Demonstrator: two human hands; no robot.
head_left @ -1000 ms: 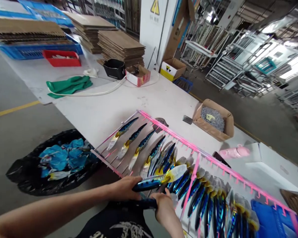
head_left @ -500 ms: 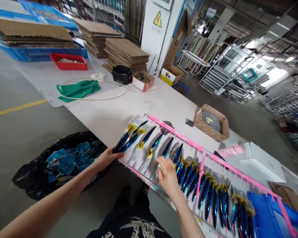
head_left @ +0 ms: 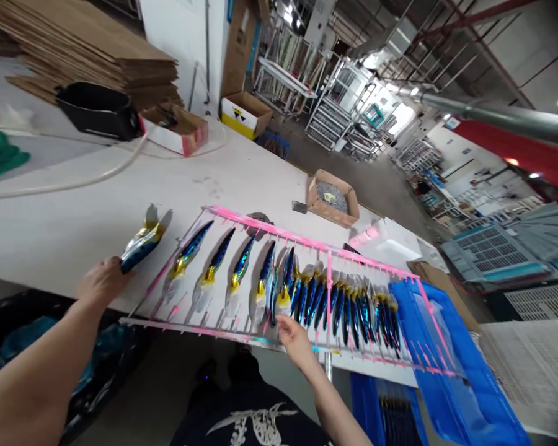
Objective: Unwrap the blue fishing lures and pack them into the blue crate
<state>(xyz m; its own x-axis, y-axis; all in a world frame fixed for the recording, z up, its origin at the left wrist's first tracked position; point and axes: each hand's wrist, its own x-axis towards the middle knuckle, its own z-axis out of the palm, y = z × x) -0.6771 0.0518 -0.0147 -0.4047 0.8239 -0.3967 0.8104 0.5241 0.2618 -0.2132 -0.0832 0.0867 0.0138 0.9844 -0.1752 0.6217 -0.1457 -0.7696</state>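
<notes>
My left hand [head_left: 103,280] is closed round a blue, gold and silver fishing lure [head_left: 142,240], held over the white table [head_left: 74,217] just left of a pink rack [head_left: 325,254]. The rack lies flat at the table's near edge and carries several more such lures [head_left: 335,300] in a row. My right hand [head_left: 294,332] rests at the rack's near rail, fingers curled on the tail end of one racked lure [head_left: 274,297].
A blue crate [head_left: 451,371] sits under the rack's right end. An open cardboard box [head_left: 332,198] of small metal parts stands behind. At far left are a black tub [head_left: 97,111], stacked cardboard sheets [head_left: 88,43] and a white hose [head_left: 65,183]. A black bag [head_left: 23,334] lies on the floor.
My left hand carried the lure from the rack's near side out to the left of it. My right hand shifted right along the near rail. The view swung right and closer.
</notes>
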